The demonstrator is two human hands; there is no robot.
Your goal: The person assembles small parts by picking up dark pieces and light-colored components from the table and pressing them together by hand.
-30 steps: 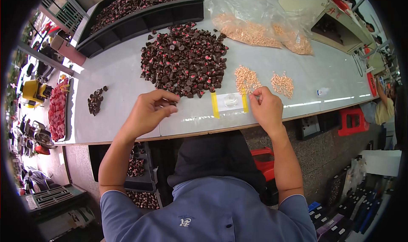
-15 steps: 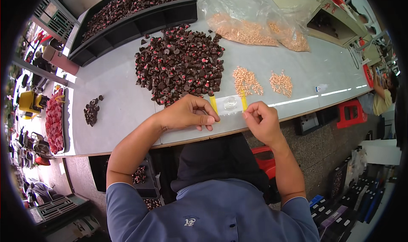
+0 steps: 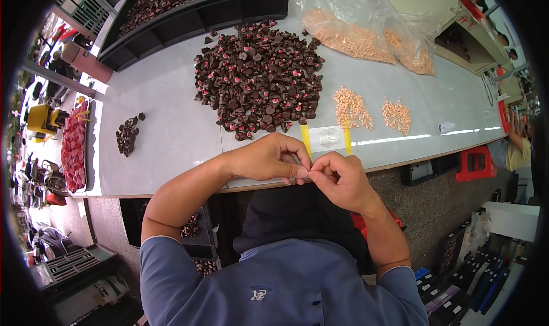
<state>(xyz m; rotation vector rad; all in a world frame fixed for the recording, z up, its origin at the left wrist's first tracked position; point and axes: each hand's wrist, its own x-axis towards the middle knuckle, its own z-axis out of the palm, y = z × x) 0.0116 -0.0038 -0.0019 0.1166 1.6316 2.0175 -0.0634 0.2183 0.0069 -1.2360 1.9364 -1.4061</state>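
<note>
At the table's front edge my left hand and my right hand meet fingertip to fingertip. Both are pinched closed, and what sits between the fingers is too small and hidden to name. Just beyond them a clear round piece lies on a pale strip, flanked by yellow tape on the right and another yellow band on the left. Past my left hand spreads a big heap of small dark parts, some with red and white faces. Two little piles of peach-coloured bits, a larger one and a smaller one, lie beyond my right hand.
A black crate of dark parts stands at the back left. Clear bags of peach bits lie at the back, beside a beige cabinet. A small dark pile is at left. A red stool stands right; a person's sleeve shows beyond.
My right hand has moved from beside the yellow tape to my left hand, and their fingertips now meet. The whole view has shifted slightly, with the table's things appearing further right.
</note>
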